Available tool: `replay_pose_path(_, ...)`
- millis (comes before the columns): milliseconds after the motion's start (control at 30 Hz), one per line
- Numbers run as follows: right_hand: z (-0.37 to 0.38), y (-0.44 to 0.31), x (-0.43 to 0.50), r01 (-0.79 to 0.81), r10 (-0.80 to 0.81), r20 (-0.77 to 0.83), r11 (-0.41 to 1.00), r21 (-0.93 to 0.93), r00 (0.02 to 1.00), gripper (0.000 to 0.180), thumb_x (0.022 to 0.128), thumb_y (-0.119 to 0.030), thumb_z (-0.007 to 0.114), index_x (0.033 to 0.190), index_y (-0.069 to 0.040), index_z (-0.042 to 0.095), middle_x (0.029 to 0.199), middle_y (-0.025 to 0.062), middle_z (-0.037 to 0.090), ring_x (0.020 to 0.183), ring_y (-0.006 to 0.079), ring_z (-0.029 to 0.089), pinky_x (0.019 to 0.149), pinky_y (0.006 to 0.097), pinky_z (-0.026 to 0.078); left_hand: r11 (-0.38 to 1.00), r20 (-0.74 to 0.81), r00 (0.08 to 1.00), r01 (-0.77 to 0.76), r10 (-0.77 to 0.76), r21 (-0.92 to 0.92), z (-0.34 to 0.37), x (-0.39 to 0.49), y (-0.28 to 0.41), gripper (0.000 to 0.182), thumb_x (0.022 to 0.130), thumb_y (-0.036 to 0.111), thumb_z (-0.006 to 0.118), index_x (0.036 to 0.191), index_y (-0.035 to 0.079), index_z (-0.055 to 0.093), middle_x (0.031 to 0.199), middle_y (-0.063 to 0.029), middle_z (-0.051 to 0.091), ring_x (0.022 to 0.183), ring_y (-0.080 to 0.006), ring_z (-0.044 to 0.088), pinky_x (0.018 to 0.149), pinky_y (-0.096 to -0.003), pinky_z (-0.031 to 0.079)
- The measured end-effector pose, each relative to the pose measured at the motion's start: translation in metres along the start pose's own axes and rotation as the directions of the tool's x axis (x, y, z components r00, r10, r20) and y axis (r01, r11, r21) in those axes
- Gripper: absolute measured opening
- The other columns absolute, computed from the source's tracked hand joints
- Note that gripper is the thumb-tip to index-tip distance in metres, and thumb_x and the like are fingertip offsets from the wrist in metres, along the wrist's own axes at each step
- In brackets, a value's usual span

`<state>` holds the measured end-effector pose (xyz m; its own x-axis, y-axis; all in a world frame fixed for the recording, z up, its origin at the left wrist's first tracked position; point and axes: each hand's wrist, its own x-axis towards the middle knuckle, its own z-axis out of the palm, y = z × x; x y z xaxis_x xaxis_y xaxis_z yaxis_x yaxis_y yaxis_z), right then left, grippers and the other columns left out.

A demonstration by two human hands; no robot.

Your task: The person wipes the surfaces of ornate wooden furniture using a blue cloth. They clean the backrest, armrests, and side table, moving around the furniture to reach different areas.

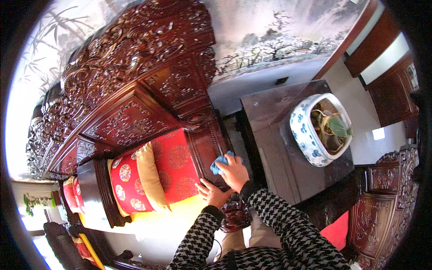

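A crumpled blue cloth (220,164) is gripped in my right hand (235,173), which rests over the outer edge of a carved dark-red wooden armrest (206,143). My left hand (212,193) lies with fingers spread at the front part of the same armrest, holding nothing. The armrest belongs to a large carved wooden sofa, whose tall backrest (118,118) stands against the wall. Beside my left hand is the red patterned seat cushion (177,162). A red and gold pillow (136,182) leans there against a dark wooden stand (101,192) on the seat.
Right of the armrest, across a dark gap, stands a dark side table (270,135). It bears a blue-and-white ceramic planter (308,145) holding a leafy plant (335,126). Another carved wooden seat (374,209) with a red cushion (337,231) is at the lower right.
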<state>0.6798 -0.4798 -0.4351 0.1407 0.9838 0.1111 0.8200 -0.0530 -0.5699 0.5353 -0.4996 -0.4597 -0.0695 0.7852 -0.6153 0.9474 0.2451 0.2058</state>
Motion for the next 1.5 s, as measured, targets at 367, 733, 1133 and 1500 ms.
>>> replay_pose_path(367, 0.033, -0.007, 0.164, -0.042, 0.035, -0.037, 0.973, -0.227, 0.999, 0.038, 0.085, -0.022, 0.072, 0.122, -0.022, 0.066, 0.130, 0.0146, 0.055, 0.109, 0.0397, 0.056, 0.074, 0.0487, 0.057, 0.989, 0.123, 0.992, 0.016, 0.002, -0.146, -0.015, -0.011, 0.009, 0.164, 0.056, 0.067, 0.090, 0.154, -0.004, -0.021, 0.160, -0.0371, -0.018, 0.149, -0.0581, -0.006, 0.120, -0.0658, 0.010)
replay_pose_path(733, 0.036, -0.050, 0.061, 0.368, -0.324, 0.265, 0.919, -0.140, 0.908, 0.035, 0.083, -0.025, 0.069, 0.118, -0.020, 0.069, 0.143, 0.0113, 0.051, 0.119, 0.0354, 0.050, 0.077, 0.0486, 0.054, 0.998, -0.036, 0.999, 0.009, -0.011, -0.061, 0.015, 0.001, 0.006, 0.150, 0.060, 0.062, 0.085, 0.159, -0.001, -0.009, 0.163, -0.0342, -0.007, 0.149, -0.0550, 0.009, 0.114, -0.0649, 0.023)
replay_pose_path(1133, -0.001, -0.037, -0.035, 0.144, -0.097, 0.245, 0.973, -0.182, 0.965, 0.033, 0.080, -0.016, 0.077, 0.113, -0.020, 0.073, 0.130, 0.0105, 0.057, 0.112, 0.0387, 0.054, 0.083, 0.0463, 0.057, 0.337, 0.093, 0.926, -0.039, 0.366, -0.941, 0.003, -0.004, -0.095, 0.128, 0.082, 0.008, 0.083, 0.155, 0.007, -0.022, 0.158, -0.0260, 0.028, 0.145, -0.0351, 0.033, 0.119, -0.0528, 0.029)
replay_pose_path(1500, 0.022, -0.063, -0.022, 0.190, -0.150, 0.221, 0.966, -0.173, 0.964, 0.020, 0.086, -0.016, 0.072, 0.105, -0.018, 0.073, 0.126, 0.0094, 0.059, 0.110, 0.0387, 0.055, 0.079, 0.0466, 0.057, 0.417, 0.324, 0.903, 0.189, 0.281, -0.889, 0.024, -0.060, -0.158, 0.112, 0.085, 0.013, 0.080, 0.158, 0.003, -0.005, 0.159, -0.0298, 0.023, 0.142, -0.0404, 0.039, 0.109, -0.0480, 0.044)
